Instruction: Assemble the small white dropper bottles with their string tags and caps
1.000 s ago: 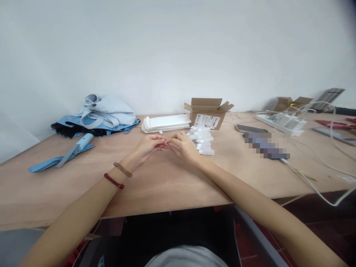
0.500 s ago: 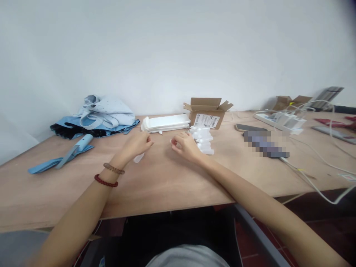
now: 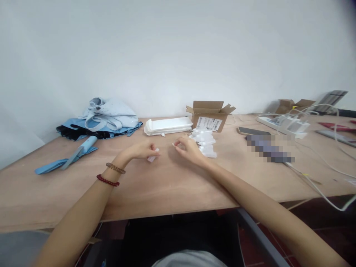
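Observation:
My left hand (image 3: 141,150) rests on the wooden table (image 3: 167,185) with its fingers closed round a small white bottle (image 3: 152,158) that pokes out below them. A short gap to the right, my right hand (image 3: 188,148) pinches a tiny white piece (image 3: 174,144) between fingertips. Just beyond the right hand lies a pile of small white bottles (image 3: 205,143). A flat stack of white packets (image 3: 168,125) lies behind both hands.
An open cardboard box (image 3: 210,115) stands behind the bottles. Blue cloth and a folded umbrella (image 3: 102,118) lie at the back left, a blue strap (image 3: 66,161) nearer. Phones (image 3: 251,131), a power strip (image 3: 283,123) and white cables (image 3: 317,178) crowd the right side.
My hands, joined at the fingertips a second ago, have drawn apart. The left one now holds the bottle and the right one the small piece.

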`<state>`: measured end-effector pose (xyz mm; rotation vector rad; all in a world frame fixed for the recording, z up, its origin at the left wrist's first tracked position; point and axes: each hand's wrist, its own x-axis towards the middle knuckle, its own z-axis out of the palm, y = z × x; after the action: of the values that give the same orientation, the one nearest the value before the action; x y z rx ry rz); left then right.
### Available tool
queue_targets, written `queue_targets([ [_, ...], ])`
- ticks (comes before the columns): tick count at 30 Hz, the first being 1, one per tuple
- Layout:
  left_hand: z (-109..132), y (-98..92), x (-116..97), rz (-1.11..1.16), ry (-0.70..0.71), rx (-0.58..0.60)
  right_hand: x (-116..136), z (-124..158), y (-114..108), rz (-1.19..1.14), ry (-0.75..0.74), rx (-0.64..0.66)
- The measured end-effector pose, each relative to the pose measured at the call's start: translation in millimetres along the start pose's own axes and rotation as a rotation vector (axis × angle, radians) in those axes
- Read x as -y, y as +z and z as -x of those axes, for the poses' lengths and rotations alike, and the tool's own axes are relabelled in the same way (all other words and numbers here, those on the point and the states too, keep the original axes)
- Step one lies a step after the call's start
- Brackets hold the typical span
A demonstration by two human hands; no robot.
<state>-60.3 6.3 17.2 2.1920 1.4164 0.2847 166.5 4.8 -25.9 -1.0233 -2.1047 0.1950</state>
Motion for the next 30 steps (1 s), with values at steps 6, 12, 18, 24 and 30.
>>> queue_targets([
  [6, -7, 24.6, -16, 0.295, 0.123, -0.036, 7, 0, -1, -0.173, 0.122, 0.057],
  [12, -11, 35.5, -17, 0.371, 0.171, -0.148, 5, 0, 0, -0.247, 0.128, 0.030],
  [18, -13, 40.6, -19, 0.334, 0.215, -0.237, 5, 2, 1, -0.239, 0.087, 0.032],
  [24, -13, 43.3, -20, 0.232, 0.262, -0.286, 6, 4, 3, -0.176, 0.031, 0.062],
  [30, -10, 42.6, -26, 0.193, 0.283, -0.287, 8, 3, 1, -0.206, 0.000, -0.008],
])
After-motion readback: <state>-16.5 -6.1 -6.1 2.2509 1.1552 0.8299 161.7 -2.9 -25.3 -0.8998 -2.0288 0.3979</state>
